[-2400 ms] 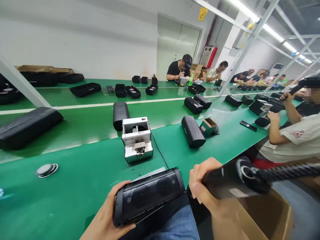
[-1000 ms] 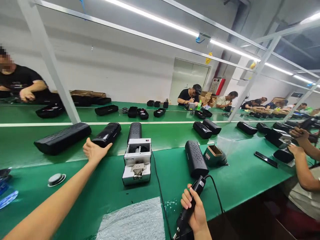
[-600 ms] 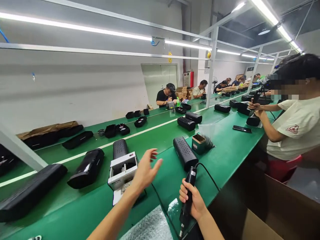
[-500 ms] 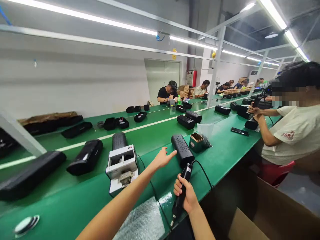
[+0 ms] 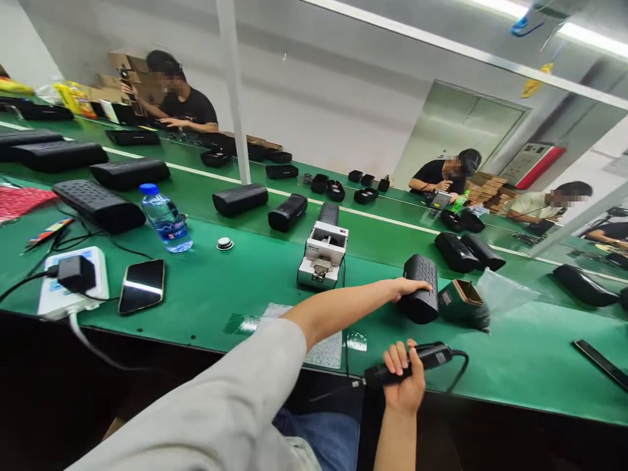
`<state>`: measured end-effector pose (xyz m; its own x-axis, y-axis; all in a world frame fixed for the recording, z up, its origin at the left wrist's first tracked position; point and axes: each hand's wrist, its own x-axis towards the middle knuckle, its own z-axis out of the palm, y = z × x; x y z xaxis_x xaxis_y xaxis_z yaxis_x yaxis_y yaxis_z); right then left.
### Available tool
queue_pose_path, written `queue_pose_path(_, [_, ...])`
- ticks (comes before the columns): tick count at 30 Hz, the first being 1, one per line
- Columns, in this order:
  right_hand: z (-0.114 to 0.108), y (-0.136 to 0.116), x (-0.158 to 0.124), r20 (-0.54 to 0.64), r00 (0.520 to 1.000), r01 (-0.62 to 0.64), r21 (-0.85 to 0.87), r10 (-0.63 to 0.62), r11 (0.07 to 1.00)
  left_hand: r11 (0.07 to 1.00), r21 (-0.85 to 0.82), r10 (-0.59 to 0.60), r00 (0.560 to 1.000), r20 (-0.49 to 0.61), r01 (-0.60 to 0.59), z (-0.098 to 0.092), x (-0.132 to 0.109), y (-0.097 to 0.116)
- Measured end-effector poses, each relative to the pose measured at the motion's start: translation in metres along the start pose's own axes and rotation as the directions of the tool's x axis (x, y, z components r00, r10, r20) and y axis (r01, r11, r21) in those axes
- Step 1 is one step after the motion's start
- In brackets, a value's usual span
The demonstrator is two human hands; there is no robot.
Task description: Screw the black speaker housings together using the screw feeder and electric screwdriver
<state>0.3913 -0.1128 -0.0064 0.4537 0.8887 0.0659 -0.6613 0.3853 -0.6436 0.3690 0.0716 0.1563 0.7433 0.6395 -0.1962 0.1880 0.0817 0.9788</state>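
My left hand (image 5: 411, 286) reaches across the bench and grips the side of a black speaker housing (image 5: 422, 304) with a raised grid pattern. Its fingertips lie on the patterned face; the thumb side is partly hidden. Closer to me, my right hand (image 5: 403, 383) is wrapped round a black electric screwdriver (image 5: 436, 356). The tool lies almost level in the air at the bench edge, its long thin bit pointing left and its cable curving off on the right. Just right of the housing are a dark green open tin (image 5: 454, 301) and a clear plastic bag (image 5: 505, 288).
A white screw feeder (image 5: 321, 255) stands left of the housing, with bubble wrap (image 5: 326, 347) before it. Further left are a water bottle (image 5: 167, 219), a phone (image 5: 142, 286) and a power strip (image 5: 101, 275). Several black housings line the green bench (image 5: 206, 281); co-workers sit opposite.
The view has swung left. My left hand, earlier stretched out beside the housing with its fingers apart, now holds it. The screwdriver has turned from steep to nearly level, still in my right hand.
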Motion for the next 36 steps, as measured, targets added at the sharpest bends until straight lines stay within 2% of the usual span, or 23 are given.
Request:
queue_pose_path(3, [-0.001, -0.037, -0.039, -0.031, 0.999, 0.04, -0.018, -0.041, 0.999, 0.982, 0.173, -0.071, 0.997, -0.012, 0.072, -0.026, -0.041, -0.004])
queue_pose_path(8, [0.001, -0.095, -0.074, -0.084, 0.988, 0.124, -0.026, -0.126, 0.992, 0.888, 0.455, 0.05, 0.998, 0.035, -0.06, -0.09, -0.142, -0.033])
queue_pose_path(10, [0.009, -0.108, -0.078, -0.091, 0.983, 0.16, -0.005, -0.16, 0.987, 0.646, 0.739, 0.189, 0.978, 0.085, -0.189, -0.114, -0.183, -0.048])
queue_pose_path(12, [0.022, -0.114, -0.077, -0.088, 0.98, 0.183, 0.025, -0.18, 0.983, 0.426, 0.88, 0.235, 0.965, 0.116, -0.209, -0.128, -0.219, -0.063])
queue_pose_path(15, [0.045, -0.114, -0.072, -0.035, 0.982, 0.188, 0.014, -0.188, 0.982, 0.242, 0.957, 0.199, 0.974, 0.111, -0.159, -0.138, -0.25, -0.081])
queue_pose_path(20, [0.08, -0.123, -0.067, 0.11, 0.969, 0.237, -0.178, -0.219, 0.955, 0.078, 0.99, 0.193, 0.976, 0.097, -0.114, -0.148, -0.262, -0.102])
queue_pose_path(23, [0.092, -0.135, -0.065, 0.216, 0.956, 0.265, -0.334, -0.2, 0.905, 0.051, 0.992, 0.218, 0.971, 0.102, -0.116, -0.153, -0.261, -0.108])
queue_pose_path(25, [0.098, -0.133, -0.063, 0.241, 0.958, 0.255, -0.484, -0.153, 0.837, 0.055, 0.991, 0.228, 0.968, 0.106, -0.122, -0.155, -0.261, -0.109])
queue_pose_path(27, [0.101, -0.117, -0.062, 0.186, 0.978, 0.193, -0.629, -0.095, 0.753, 0.088, 0.986, 0.24, 0.964, 0.115, -0.139, -0.155, -0.263, -0.11])
queue_pose_path(31, [0.1, -0.06, -0.059, 0.025, 0.999, 0.005, -0.795, 0.025, 0.606, 0.238, 0.954, 0.317, 0.943, 0.1, -0.181, -0.155, -0.269, -0.123])
queue_pose_path(34, [0.092, -0.026, -0.047, -0.038, 0.995, -0.085, -0.809, 0.091, 0.582, 0.291, 0.933, 0.416, 0.906, 0.075, -0.211, -0.166, -0.265, -0.144])
queue_pose_path(36, [0.087, -0.015, -0.041, -0.049, 0.992, -0.11, -0.794, 0.118, 0.599, 0.289, 0.924, 0.464, 0.881, 0.093, -0.251, -0.173, -0.258, -0.155])
